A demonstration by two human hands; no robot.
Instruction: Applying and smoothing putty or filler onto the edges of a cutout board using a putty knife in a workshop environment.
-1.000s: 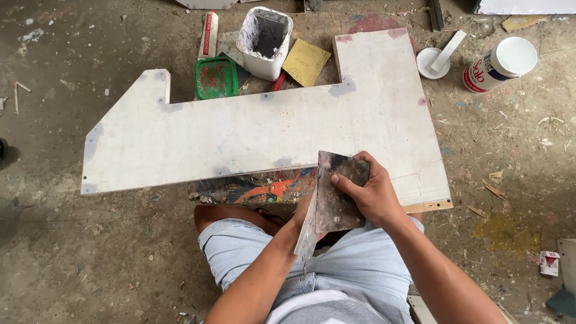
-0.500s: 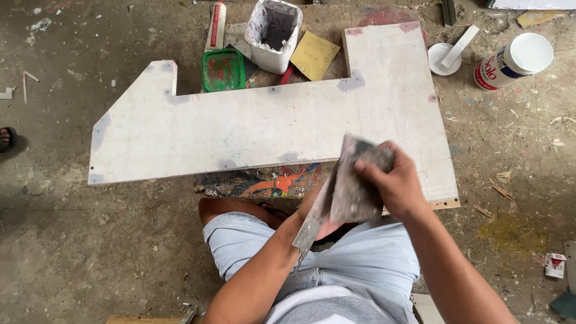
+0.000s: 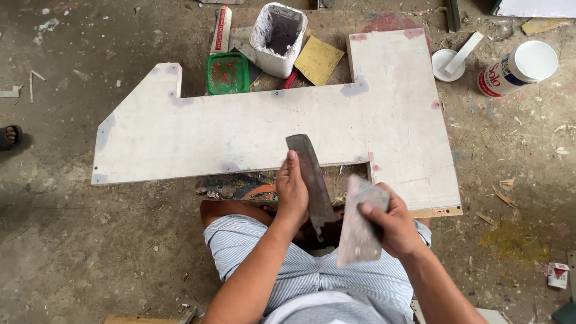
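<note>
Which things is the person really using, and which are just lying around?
In use:
left hand holding dark scraper blade
right hand holding grey putty-caked blade
white cut-out board, probably

Lying about:
white tub
green lid
yellow sandpaper
white can
tube

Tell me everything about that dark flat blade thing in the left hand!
The dark blade is a flat, thin scraper that looks like metal, grey-black and smeared. Its squared tip points away, lying over the white board's near edge. The left hand grips its lower part, thumb along its side. Its bottom end sits beside the putty-caked grey scraper in the right hand.
</note>
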